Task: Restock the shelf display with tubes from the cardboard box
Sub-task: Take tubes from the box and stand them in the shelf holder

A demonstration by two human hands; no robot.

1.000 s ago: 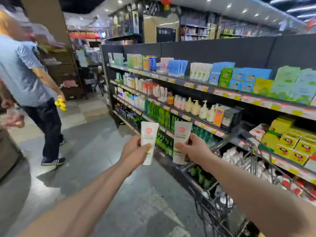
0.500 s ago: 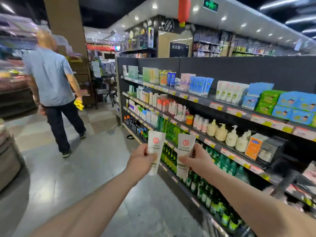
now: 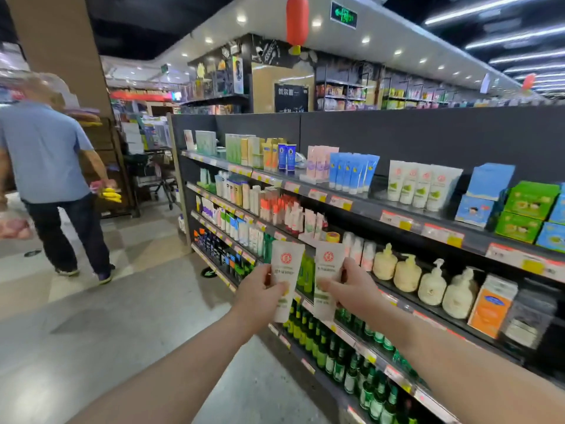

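Our left hand (image 3: 260, 293) grips one white plastic tube with a red round logo (image 3: 286, 267) and our right hand (image 3: 351, 287) its twin tube (image 3: 326, 264), both grips closed round them, before the black metal shelf (image 3: 428, 139). We'd keep logos outward and aim for the matching white tubes (image 3: 423, 186) up top.

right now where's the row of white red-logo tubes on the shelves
Head view, top shelf, right of centre: the white tubes stand between blue tubes to the left and blue boxes to the right.
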